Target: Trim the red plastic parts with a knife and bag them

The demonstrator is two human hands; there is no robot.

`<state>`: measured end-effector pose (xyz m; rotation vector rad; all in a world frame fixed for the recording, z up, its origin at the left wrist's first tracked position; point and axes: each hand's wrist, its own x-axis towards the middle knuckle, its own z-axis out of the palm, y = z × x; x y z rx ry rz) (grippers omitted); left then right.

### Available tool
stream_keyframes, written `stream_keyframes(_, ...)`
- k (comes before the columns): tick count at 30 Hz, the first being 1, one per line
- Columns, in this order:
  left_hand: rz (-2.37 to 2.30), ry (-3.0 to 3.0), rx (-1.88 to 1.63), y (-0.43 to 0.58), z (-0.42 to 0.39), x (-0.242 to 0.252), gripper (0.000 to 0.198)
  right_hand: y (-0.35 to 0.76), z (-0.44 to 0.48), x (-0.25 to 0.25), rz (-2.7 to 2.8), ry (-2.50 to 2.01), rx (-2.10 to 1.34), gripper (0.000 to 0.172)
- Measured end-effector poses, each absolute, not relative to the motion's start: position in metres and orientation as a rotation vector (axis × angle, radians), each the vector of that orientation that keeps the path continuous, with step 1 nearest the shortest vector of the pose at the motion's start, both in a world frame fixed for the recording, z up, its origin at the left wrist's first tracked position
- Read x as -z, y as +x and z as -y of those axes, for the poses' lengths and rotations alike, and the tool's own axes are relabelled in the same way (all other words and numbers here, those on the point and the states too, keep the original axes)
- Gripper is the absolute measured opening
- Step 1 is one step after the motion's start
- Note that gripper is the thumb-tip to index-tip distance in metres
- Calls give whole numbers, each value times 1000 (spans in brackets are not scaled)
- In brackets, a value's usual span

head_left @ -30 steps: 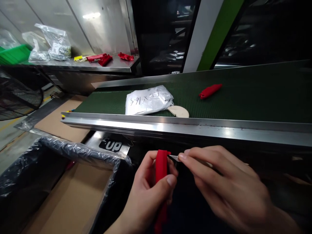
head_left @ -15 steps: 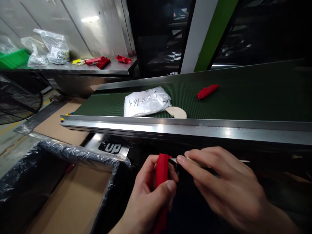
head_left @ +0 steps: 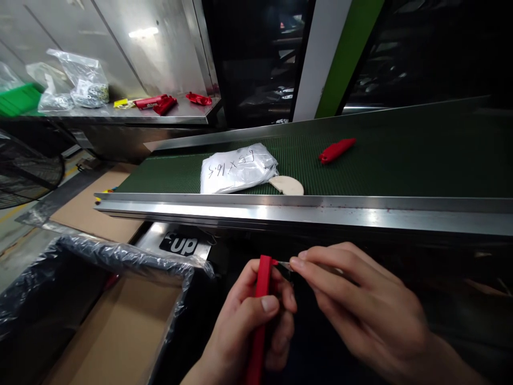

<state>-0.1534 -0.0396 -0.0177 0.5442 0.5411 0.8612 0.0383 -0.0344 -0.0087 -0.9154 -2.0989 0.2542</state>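
Observation:
My left hand [head_left: 244, 315] is closed around a long red plastic part [head_left: 263, 278], holding it upright below the conveyor's front rail, thumb pressed along its near side. From the right, my right hand [head_left: 368, 299] pinches a slim knife between thumb and fingertips. Only the knife's thin blade [head_left: 284, 264] shows, its tip at a small red nub by the top end of the part. Most of its handle is hidden by my fingers.
On the green conveyor belt [head_left: 172, 174] lie a plastic-wrapped pack [head_left: 238, 168], a beige disc piece [head_left: 289, 185] and another red part [head_left: 337, 151]. A bag-lined bin [head_left: 188, 272] stands lower left. Red pieces [head_left: 156, 103] and bagged hardware [head_left: 90, 93] rest on a metal shelf.
The red part has turned slightly in my left hand and now shows a narrower face. The knife's angle has changed, and its rear end no longer shows past my right hand.

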Motion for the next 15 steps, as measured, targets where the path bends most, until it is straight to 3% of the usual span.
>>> stream_keyframes(15, -178, 464, -876, -150, 40, 37, 23, 35, 35, 12, 2097, -928, -157, 41)
